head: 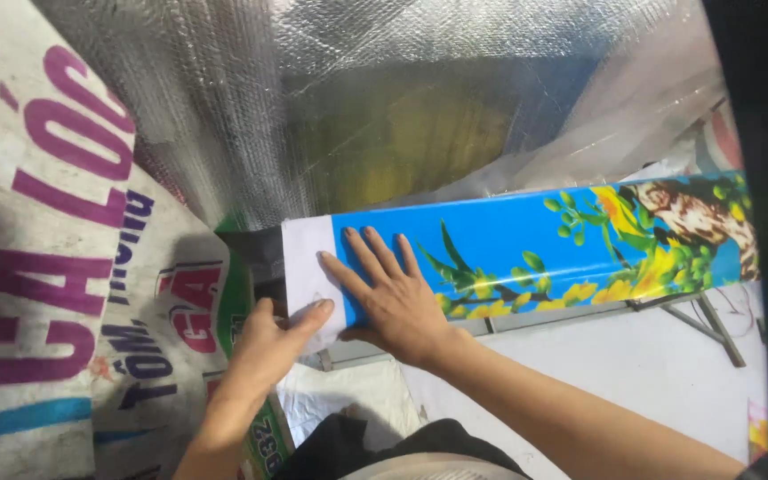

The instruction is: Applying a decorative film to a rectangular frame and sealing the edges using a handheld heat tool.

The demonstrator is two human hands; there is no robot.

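1. Right hand lies flat, fingers spread and open, palm pressing down on the left end of a long printed panel (blue ground, yellow flowers, green leaves, a brown figure at the far right).
2. Left hand is at the panel's white left edge; thumb and fingers pinch a thin white or clear film at the lower corner. Grip looks closed on that film.
3. Panel lies level across the middle of the view, its left end under both hands, its right end running out toward the frame's dark border.
4. Progress, as a judgement: the film looks lifted only at the corner; the rest of the printed face appears untouched.
5. Silver bubble-foil wrap stands behind the panel; a printed woven sack is at left.
6. Hard to read: what supports the panel, whether a bench or a stand; the yellow mass under clear plastic; the right edge is blacked out.
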